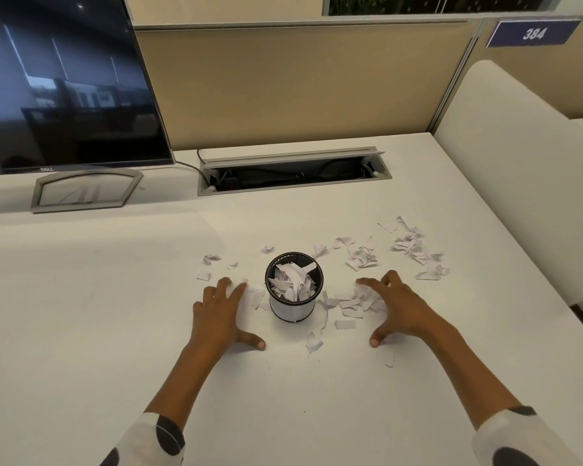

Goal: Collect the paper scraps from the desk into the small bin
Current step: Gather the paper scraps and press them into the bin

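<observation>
White torn paper scraps (360, 260) litter a white desk (81, 297); a small round black mesh bin (294, 286) holds more. White sleeves (519, 438) carry black spots. Beige partition panel (300, 85), navy sign (532, 33).

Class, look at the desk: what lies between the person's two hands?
In the head view, the small bin, holding paper scraps, stands between the left hand and right hand, with loose scraps around it.

Bare desk (81, 314) is lying open towards the left and near edges; the small bin (294, 286) is standing mid-desk, the monitor (61, 79) blocking the far-left corner.
</observation>
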The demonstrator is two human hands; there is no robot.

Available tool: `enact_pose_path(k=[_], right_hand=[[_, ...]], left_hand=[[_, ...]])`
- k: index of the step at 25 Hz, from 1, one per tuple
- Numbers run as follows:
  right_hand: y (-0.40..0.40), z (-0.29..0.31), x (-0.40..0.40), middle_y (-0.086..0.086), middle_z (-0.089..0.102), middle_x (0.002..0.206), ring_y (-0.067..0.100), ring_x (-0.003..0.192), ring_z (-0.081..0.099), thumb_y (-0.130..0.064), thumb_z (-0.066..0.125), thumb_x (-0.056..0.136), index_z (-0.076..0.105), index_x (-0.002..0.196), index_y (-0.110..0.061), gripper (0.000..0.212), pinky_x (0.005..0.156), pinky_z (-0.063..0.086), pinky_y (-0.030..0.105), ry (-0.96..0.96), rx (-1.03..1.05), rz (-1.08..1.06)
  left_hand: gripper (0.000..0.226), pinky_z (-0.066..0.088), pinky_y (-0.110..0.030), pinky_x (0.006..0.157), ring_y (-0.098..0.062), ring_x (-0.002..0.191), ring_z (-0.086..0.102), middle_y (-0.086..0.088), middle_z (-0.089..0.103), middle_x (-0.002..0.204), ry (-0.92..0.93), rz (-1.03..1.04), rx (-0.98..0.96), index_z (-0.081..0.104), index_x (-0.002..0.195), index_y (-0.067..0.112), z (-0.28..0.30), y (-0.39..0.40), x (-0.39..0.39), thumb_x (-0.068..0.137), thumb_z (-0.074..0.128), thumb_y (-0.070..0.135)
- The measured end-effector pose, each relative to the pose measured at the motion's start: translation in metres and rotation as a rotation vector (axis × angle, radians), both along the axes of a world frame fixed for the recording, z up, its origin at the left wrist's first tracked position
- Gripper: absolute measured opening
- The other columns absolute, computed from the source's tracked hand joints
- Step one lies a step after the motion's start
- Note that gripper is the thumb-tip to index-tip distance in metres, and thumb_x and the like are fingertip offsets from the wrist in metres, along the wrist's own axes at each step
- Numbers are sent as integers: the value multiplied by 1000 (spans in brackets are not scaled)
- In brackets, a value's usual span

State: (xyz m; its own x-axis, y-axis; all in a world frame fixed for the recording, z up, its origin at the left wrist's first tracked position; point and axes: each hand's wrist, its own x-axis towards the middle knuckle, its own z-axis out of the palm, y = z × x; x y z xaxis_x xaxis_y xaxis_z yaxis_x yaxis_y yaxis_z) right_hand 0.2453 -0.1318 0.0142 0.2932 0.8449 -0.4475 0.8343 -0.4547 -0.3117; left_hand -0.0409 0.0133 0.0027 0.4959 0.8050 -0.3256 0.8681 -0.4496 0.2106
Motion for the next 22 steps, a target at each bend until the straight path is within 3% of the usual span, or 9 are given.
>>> enact_pose_path(k=[6,10,15,18,22], right_hand=[[8,-3,-48,3,36,112,23,91,47,-26,88,47,37,131,-35,98,73,49,36,75,55,128],[2,-7,-74,4,38,112,22,86,47,-25,85,51,42,126,-31,86,71,49,35,89,72,144],[0,-9,-99,6,45,110,26,94,54,-21,78,65,53,119,-26,60,75,45,32,171,135,83],[-1,-8,-108,9,55,109,24,99,57,-14,72,73,62,111,-17,39,75,41,24,269,207,-11],[-9,1,-111,6,68,105,14,87,59,-6,71,74,68,99,-13,27,68,41,9,407,293,-176]], left_hand=[[111,47,-37,79,-25,110,39,-6,31,122,-137,65,-94,31,131,17,1,-58,21,42,83,57],[84,42,-29,78,-24,104,47,-4,35,120,-255,81,-122,38,123,17,-6,-90,32,56,83,40],[51,36,-16,64,-17,91,58,1,46,112,-512,162,-217,52,113,18,-9,-106,43,68,76,21],[36,48,-21,73,-16,90,62,3,56,103,-632,284,-278,59,105,15,-7,-110,46,72,74,14],[27,53,-16,72,-13,83,66,-4,68,97,-772,444,-386,62,99,13,3,-113,44,75,72,5]])
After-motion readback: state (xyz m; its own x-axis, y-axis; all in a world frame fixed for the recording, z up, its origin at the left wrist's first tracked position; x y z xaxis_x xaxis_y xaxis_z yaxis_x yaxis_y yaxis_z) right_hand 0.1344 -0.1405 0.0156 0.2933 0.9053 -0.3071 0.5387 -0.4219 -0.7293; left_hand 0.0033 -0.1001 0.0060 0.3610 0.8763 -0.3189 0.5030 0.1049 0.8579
